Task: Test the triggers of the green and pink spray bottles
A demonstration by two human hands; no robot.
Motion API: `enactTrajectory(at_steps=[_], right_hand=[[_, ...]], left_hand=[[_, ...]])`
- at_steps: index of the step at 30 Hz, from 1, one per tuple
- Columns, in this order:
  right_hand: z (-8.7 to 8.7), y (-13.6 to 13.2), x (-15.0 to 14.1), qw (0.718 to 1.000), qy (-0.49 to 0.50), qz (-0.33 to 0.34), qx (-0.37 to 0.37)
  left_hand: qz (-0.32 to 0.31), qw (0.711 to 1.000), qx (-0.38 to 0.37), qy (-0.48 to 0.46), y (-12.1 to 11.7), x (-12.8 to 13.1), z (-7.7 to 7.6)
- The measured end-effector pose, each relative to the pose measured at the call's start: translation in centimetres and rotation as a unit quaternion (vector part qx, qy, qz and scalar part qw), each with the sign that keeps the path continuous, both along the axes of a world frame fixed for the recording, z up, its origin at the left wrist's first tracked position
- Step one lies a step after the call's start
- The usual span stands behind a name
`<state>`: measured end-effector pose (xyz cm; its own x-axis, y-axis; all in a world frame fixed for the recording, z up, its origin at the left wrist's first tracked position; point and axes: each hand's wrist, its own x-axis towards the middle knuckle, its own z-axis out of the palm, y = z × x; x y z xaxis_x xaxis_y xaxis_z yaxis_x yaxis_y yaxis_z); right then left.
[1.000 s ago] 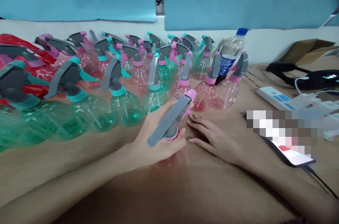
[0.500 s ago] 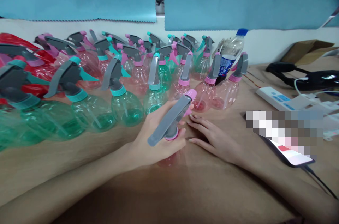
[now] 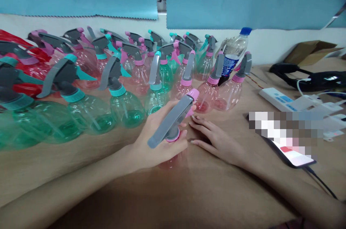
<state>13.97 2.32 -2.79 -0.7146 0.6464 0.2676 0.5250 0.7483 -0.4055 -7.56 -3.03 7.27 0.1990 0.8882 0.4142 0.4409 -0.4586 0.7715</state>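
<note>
My left hand (image 3: 154,142) is wrapped round the neck of a pink spray bottle (image 3: 173,119) with a grey trigger head and a pink nozzle. Its nozzle points up and to the right, and most of the clear pink body is hidden under my fingers. Just right of it, my right hand (image 3: 216,137) lies flat on the table (image 3: 167,200), fingers stretched toward the bottle and holding nothing. Beyond my hands stand a green spray bottle (image 3: 128,110) with a turquoise collar and a pink-collared spray bottle (image 3: 207,95).
Several more spray bottles crowd the left and back. A soda bottle (image 3: 232,56) with a blue cap stands near the wall. On the right lie a phone (image 3: 300,157) with a cable, a white power strip (image 3: 278,100), a black strapped object (image 3: 324,81) and a cardboard box (image 3: 310,51).
The whole view has shifted slightly, so everything appears a little further left and up. My left hand keeps its grip on the spray bottle, and my right hand still rests on the table.
</note>
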Motion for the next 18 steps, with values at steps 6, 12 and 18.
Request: enactTrajectory(at_steps=[6,12,18], right_hand=[[-0.1,0.1,0.1,1.000,-0.006,0.002,0.004],[0.0,-0.1,0.0,1.000,-0.001,-0.004,0.000],[0.0,-0.1,0.0,1.000,-0.008,-0.007,-0.002]], left_hand=[[-0.003,0.999,0.002,0.043,0.2,-0.4,-0.3],[-0.019,0.999,0.008,0.041,0.2,-0.3,0.5],[-0.018,0.999,-0.006,0.031,0.1,-0.3,0.9]])
